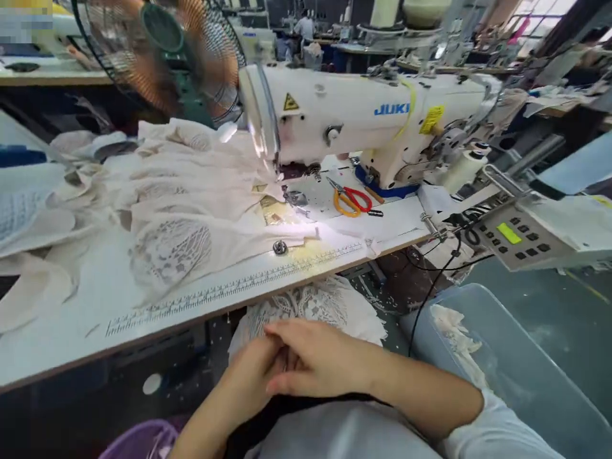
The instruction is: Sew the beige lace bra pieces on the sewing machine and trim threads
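Right hand (315, 363) lies loosely over left hand (255, 376), both holding nothing, touching lace (310, 306) just beyond; table (71, 338) above.

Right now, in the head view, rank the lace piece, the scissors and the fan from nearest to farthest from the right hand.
1. Lace piece: in the lap, touching the right hand.
2. Scissors: on the table, beside the sewing machine.
3. Fan: far left, behind the fabric pile.
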Demonstrator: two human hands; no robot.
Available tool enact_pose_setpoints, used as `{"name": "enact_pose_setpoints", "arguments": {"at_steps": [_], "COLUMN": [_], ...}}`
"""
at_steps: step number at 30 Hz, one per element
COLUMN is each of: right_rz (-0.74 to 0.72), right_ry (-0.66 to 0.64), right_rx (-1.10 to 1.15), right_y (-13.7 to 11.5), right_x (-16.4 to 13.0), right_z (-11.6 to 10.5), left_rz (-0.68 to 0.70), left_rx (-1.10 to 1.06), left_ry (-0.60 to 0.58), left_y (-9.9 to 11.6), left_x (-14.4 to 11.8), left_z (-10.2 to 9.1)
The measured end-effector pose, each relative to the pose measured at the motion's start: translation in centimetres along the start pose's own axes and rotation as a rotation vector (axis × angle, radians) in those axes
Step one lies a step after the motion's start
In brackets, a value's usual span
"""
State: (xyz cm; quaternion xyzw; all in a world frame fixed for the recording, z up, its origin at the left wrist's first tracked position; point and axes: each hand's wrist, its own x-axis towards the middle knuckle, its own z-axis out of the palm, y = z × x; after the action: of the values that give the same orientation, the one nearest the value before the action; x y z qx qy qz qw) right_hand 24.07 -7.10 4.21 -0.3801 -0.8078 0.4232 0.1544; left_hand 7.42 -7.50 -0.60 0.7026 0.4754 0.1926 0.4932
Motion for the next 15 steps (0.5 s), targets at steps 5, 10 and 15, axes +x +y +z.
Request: {"name": "enact_pose_setpoints", "arguments": {"at_steps": [5, 10, 15], "right_rz": [0.035, 0.032, -0.09], "right_ry": [0.003, 0.033, 0.121], "right_rx": [0.151, 0.166, 0.102], "right_y": [1.2, 2.4, 2.8], "right_x": [-0.4, 0.2, 0.4], "right_z": [0.8, 2.5, 2.9], "left_rz": [-0.049, 0.019, -0.008], "left_rx": [-0.079, -0.197, -0.204], "left_ry": [0.009, 0.172, 0.259], "left_y": [1.5, 1.5, 1.6], "left_x": [-0.1, -1.1, -2.1], "left_z": [-0.1, -0.7, -0.7]}}
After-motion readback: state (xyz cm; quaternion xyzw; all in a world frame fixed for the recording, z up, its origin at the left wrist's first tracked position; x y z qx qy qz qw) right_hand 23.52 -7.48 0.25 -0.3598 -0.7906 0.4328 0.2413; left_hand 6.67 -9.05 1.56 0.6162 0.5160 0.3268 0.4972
